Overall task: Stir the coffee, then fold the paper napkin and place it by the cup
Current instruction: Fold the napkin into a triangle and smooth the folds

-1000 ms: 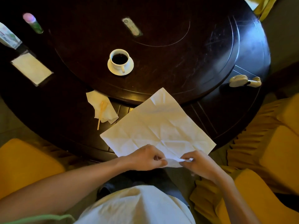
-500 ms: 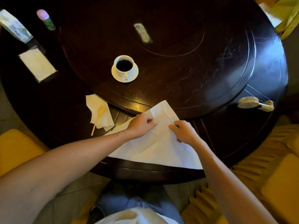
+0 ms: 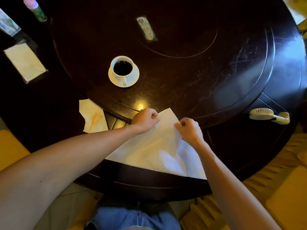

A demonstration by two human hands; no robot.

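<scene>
A white paper napkin lies folded into a triangle on the near part of the dark round table, its tip pointing away from me. My left hand pinches the napkin's left edge near the tip. On the right edge near the tip, my right hand pinches it too. A white cup of black coffee stands on a white saucer further back, left of centre, apart from the napkin.
A crumpled stained napkin with a stirrer lies left of my hands. A tissue pack, a packet and a small bottle sit at the far left. A hand-held fan rests at the right. Yellow chairs surround the table.
The napkin's near corner was lifted and brought over to the far corner, turning the flat square into a triangle. Both hands moved forward with it and now pinch near the tip.
</scene>
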